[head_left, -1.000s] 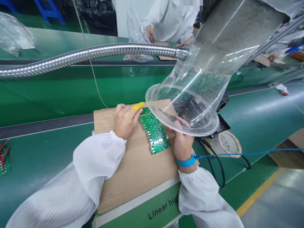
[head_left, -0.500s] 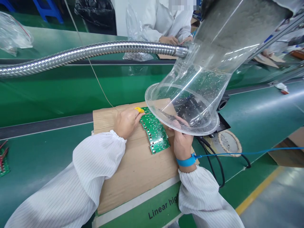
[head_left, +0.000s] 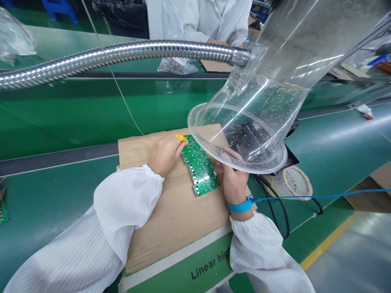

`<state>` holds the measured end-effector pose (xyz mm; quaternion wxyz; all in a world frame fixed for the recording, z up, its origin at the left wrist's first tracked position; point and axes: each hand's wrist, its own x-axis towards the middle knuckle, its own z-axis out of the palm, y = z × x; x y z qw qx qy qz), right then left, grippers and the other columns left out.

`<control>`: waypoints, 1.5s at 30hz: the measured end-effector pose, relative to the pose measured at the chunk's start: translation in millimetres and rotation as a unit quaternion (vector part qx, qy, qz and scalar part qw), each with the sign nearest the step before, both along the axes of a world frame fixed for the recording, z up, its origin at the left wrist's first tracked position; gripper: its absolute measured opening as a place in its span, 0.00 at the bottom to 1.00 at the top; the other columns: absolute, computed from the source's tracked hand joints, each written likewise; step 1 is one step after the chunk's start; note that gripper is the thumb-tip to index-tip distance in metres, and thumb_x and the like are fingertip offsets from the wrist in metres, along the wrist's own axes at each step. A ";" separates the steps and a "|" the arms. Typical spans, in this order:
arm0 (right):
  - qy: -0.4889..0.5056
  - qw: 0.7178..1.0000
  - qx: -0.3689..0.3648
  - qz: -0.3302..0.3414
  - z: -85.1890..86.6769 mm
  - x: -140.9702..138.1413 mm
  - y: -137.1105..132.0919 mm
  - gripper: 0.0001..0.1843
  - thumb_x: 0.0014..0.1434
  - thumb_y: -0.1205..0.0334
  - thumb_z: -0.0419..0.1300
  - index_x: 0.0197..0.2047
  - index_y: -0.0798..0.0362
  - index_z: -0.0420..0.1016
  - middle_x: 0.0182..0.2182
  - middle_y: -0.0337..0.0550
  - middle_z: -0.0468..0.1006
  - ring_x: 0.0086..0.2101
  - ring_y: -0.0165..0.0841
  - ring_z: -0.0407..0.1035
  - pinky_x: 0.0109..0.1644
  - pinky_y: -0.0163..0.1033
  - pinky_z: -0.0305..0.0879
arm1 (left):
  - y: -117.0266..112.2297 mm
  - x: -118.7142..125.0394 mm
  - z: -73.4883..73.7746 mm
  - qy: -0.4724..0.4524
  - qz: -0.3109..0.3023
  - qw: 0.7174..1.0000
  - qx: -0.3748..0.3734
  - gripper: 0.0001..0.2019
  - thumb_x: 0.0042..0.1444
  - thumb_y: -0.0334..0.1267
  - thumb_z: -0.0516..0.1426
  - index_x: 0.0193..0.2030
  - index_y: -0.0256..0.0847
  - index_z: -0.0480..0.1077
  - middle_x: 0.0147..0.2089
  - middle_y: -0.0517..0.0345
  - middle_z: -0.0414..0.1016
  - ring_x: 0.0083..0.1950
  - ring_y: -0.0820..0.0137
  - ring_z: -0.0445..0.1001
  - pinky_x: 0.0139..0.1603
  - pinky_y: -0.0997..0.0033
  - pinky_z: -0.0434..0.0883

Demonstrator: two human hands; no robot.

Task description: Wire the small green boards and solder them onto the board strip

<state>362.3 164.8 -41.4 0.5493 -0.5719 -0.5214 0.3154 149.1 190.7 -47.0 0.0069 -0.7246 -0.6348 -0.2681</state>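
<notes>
The long green printed circuit board (head_left: pixel 200 165) lies flat on a brown cardboard sheet (head_left: pixel 171 215), between the two hands. The left hand (head_left: pixel 165 155) is at the board's left edge, with its fingers curled close together; a yellow rubber finger cot (head_left: pixel 181 138) on one fingertip touches the far part of the board. I cannot tell if this hand really grips the board. The right hand (head_left: pixel 235 183) is at the right edge, partly under a clear plastic funnel hood (head_left: pixel 197 118), and its fingers are close together, but I cannot tell if they press the board. A blue wrist strap (head_left: pixel 240 206) is around the right wrist, with a thin blue cord (head_left: pixel 305 198) going right. A shiny ribbed metal hose (head_left: pixel 122 55) runs left from the hood, above the green work bench (head_left: pixel 61 122). A co-worker in a white coat (head_left: pixel 220 20) stands at the far side.
</notes>
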 end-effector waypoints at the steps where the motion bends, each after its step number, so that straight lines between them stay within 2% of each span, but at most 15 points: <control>1: 0.001 1.000 0.000 0.002 -0.2 -0.1 0.1 0.19 0.63 0.50 0.65 0.50 0.55 0.81 0.39 0.47 0.86 0.32 0.38 0.79 0.41 0.46 0.78 | 0.0 0.1 0.4 -0.002 0.000 1.000 -0.005 0.18 0.70 0.46 0.53 0.31 0.41 0.75 0.34 0.53 0.78 0.35 0.64 0.75 0.32 0.66 0.61; 10: -0.006 1.000 0.001 0.000 -2.0 1.6 0.4 0.20 0.63 0.49 0.66 0.51 0.55 0.81 0.44 0.49 0.86 0.36 0.40 0.80 0.48 0.49 0.77 | 3.1 0.9 0.6 -0.030 -0.003 0.999 -0.030 0.18 0.70 0.46 0.52 0.32 0.41 0.75 0.34 0.52 0.77 0.36 0.63 0.75 0.34 0.66 0.64; 15: -0.007 1.000 0.004 -0.016 -3.2 0.8 1.3 0.21 0.62 0.47 0.66 0.50 0.55 0.82 0.45 0.50 0.85 0.40 0.42 0.80 0.51 0.52 0.76 | 6.9 0.7 -1.7 -0.060 -0.027 0.998 0.017 0.14 0.70 0.42 0.52 0.38 0.40 0.76 0.40 0.50 0.77 0.38 0.64 0.75 0.36 0.66 0.67; 19: 0.006 1.000 -0.008 -0.010 -4.8 1.2 2.1 0.23 0.61 0.46 0.67 0.51 0.55 0.81 0.44 0.50 0.85 0.39 0.42 0.80 0.51 0.53 0.76 | 8.0 1.0 -3.4 -0.066 -0.034 0.997 0.027 0.12 0.70 0.40 0.52 0.40 0.40 0.76 0.41 0.50 0.78 0.39 0.64 0.76 0.37 0.66 0.68; 26: -0.012 1.000 0.004 -0.008 -8.1 2.6 3.1 0.22 0.62 0.47 0.66 0.51 0.54 0.82 0.48 0.51 0.84 0.49 0.45 0.77 0.57 0.55 0.73 | 9.6 3.4 -3.7 -0.051 -0.029 0.998 0.007 0.12 0.70 0.40 0.53 0.40 0.40 0.76 0.41 0.50 0.78 0.41 0.63 0.76 0.38 0.66 0.69; 32: -0.008 1.000 -0.003 -0.010 -8.1 1.9 3.1 0.22 0.61 0.46 0.67 0.51 0.54 0.81 0.48 0.51 0.84 0.45 0.43 0.79 0.54 0.54 0.74 | 11.9 5.2 -1.9 -0.039 -0.027 0.999 -0.001 0.11 0.68 0.39 0.55 0.38 0.39 0.76 0.40 0.50 0.77 0.41 0.63 0.76 0.37 0.66 0.69; 37: 0.001 1.000 -0.011 -0.014 -4.3 0.3 3.1 0.23 0.60 0.45 0.68 0.51 0.53 0.82 0.43 0.48 0.85 0.36 0.41 0.80 0.49 0.52 0.77 | 16.0 5.3 -1.6 -0.057 -0.024 0.998 0.006 0.11 0.68 0.40 0.55 0.37 0.39 0.75 0.41 0.50 0.77 0.42 0.63 0.76 0.40 0.66 0.70; 45: -0.013 1.000 -0.008 -0.012 -4.5 -1.4 2.4 0.22 0.61 0.46 0.67 0.51 0.53 0.82 0.48 0.49 0.84 0.44 0.44 0.79 0.55 0.54 0.74 | 18.3 5.4 -3.6 -0.076 -0.024 0.997 -0.004 0.11 0.68 0.40 0.55 0.35 0.40 0.73 0.40 0.51 0.76 0.41 0.63 0.75 0.39 0.65 0.69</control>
